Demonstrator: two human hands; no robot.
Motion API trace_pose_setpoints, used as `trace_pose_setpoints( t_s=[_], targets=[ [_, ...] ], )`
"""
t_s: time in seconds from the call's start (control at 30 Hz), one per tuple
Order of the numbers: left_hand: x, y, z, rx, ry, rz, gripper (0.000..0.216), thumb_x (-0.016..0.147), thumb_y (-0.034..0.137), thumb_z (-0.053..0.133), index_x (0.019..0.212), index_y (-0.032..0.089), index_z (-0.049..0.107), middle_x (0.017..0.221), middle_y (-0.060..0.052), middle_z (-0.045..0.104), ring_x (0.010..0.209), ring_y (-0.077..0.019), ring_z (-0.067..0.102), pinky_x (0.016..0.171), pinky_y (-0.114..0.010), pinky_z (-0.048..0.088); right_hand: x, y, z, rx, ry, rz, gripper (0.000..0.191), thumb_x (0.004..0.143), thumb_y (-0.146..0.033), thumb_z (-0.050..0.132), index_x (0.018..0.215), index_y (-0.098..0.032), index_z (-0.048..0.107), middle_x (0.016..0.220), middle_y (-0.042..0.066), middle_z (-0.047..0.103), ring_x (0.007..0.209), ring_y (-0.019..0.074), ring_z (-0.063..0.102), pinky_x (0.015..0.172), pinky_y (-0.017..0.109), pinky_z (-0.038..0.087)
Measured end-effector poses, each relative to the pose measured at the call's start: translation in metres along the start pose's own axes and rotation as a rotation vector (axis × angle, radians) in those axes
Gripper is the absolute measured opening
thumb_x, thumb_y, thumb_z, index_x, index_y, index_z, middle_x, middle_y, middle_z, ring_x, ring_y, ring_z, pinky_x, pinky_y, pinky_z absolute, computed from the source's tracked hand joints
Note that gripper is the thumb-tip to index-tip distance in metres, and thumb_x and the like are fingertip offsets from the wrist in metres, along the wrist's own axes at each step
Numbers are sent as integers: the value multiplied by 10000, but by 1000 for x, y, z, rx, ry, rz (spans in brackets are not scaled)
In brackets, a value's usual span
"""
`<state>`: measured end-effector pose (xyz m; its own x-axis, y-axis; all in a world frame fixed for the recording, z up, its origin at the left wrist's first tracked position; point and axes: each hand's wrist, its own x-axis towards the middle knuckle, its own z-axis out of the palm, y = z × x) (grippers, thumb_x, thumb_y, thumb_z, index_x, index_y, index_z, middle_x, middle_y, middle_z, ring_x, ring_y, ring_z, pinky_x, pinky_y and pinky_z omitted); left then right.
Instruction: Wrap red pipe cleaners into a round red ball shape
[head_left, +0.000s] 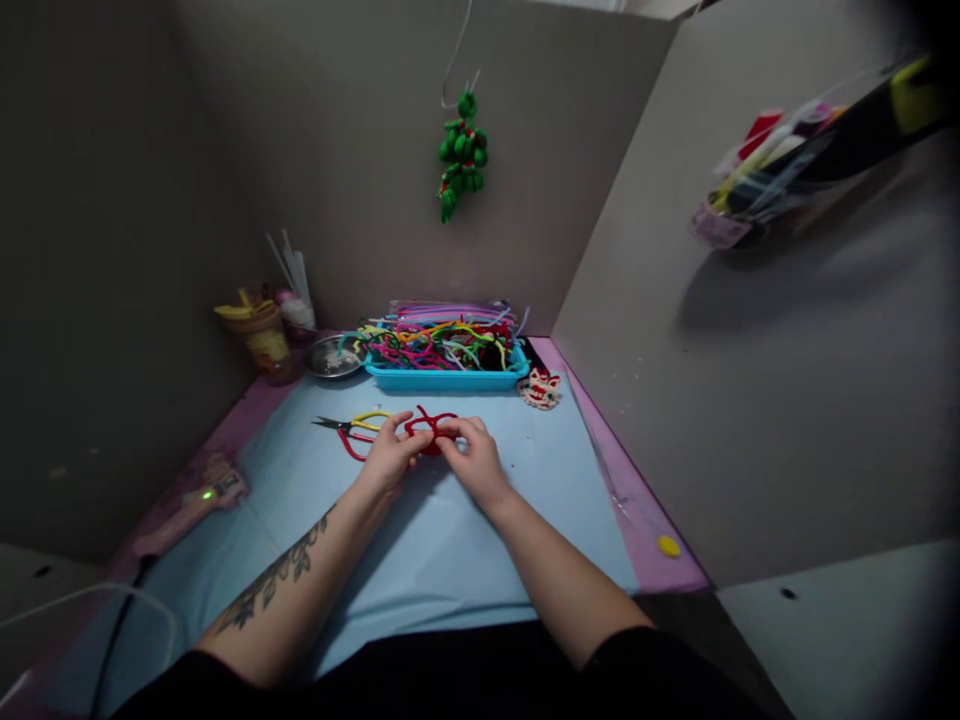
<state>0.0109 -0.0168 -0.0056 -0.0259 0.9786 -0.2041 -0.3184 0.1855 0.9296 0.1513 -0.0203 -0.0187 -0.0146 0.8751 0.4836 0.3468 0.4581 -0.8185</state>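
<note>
My left hand (390,455) and my right hand (472,460) meet over the light blue mat (420,540). Both pinch a red pipe-cleaner shape (429,428) bent into loops, held just above the mat between my fingertips. Small scissors (346,428) with yellow and red handles lie on the mat just left of my left hand, blades pointing left.
A blue tray (446,378) piled with coloured pipe cleaners stands at the back. Beside it are a metal dish (330,357), a yellow cup (262,340) and a small red-white figure (541,388). A pink glue gun (191,505) lies left. Green pipe-cleaner figure (461,155) hangs on the wall.
</note>
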Motion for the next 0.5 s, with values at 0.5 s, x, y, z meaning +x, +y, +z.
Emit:
trace_pose_setpoints(
  t_s=[0.5],
  targets=[
    [3, -1, -2, -72, -83, -24, 826, 517, 266, 837, 1194, 154, 376, 607, 58, 567, 354, -13, 358, 380, -146, 230, 0, -5, -1, -44, -1, -22, 86, 737, -167, 601, 788, -232, 625, 766, 11, 616, 826, 181, 538, 778, 317, 468]
  ],
)
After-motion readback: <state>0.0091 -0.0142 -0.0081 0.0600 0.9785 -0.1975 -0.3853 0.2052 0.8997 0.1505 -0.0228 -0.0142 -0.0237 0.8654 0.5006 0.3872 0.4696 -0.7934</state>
